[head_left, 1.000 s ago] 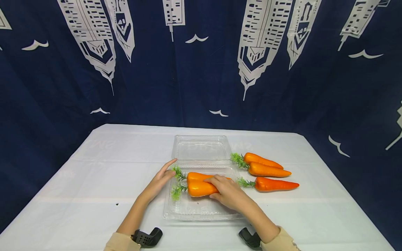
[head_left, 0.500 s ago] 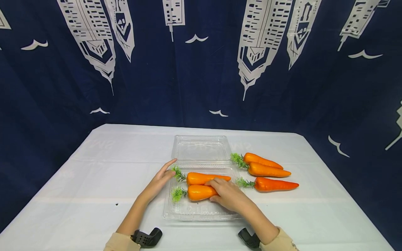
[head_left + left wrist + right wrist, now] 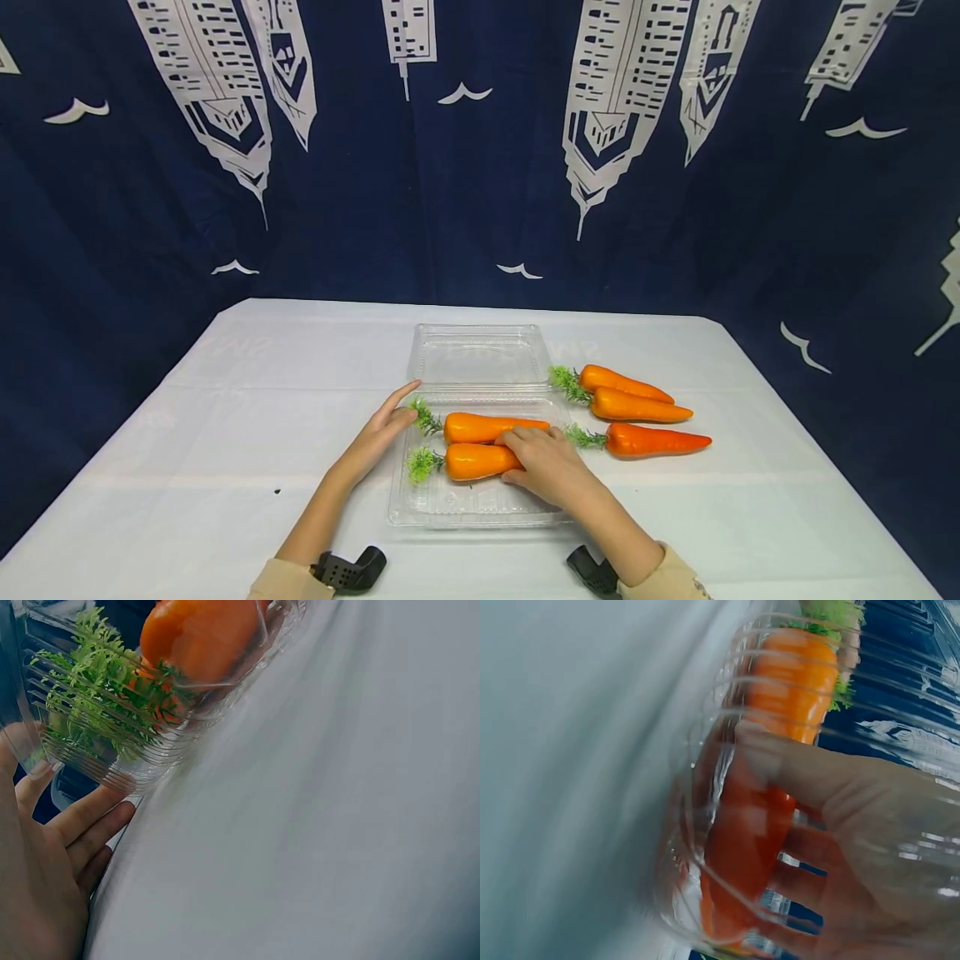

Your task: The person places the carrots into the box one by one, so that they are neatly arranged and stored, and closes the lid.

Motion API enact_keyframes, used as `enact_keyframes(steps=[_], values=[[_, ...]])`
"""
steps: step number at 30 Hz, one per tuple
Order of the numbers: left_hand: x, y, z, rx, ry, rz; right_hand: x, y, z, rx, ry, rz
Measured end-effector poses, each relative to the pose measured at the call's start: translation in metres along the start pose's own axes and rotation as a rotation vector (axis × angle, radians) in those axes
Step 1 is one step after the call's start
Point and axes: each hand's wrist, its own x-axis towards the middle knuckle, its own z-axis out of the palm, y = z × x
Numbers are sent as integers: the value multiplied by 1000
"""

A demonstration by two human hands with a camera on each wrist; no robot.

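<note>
- The left hand (image 3: 378, 433) holds nothing; its fingers are spread, with fingertips at the ribbed wall of the clear container (image 3: 487, 510).
- The right hand (image 3: 551, 462) grips the near carrot (image 3: 476, 462) by its narrower part, thumb on the near side; the leafy top points toward the left hand.
- The far carrot (image 3: 487, 427) lies just beyond it in the container, between the hands, its greens by the left fingers.
- The clear lid (image 3: 480, 357) lies beyond both hands.
- Right of the right hand, a red-orange carrot (image 3: 652, 441) and two lighter carrots (image 3: 637, 406) rest on the white table (image 3: 225, 442).
</note>
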Motion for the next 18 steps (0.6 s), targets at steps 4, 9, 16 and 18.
enact_keyframes(steps=[4,9,16,18], values=[[0,-1,0,-1,0,4,0,-1,-2,-37,4,-3],[1,-4,0,-9,4,-3,-1,1,-6,-34,-13,-3],[0,-3,1,-10,7,-5,-1,5,-12,13,-31,-10],[0,-3,0,-12,5,-5,-1,7,-14,7,-30,-11]])
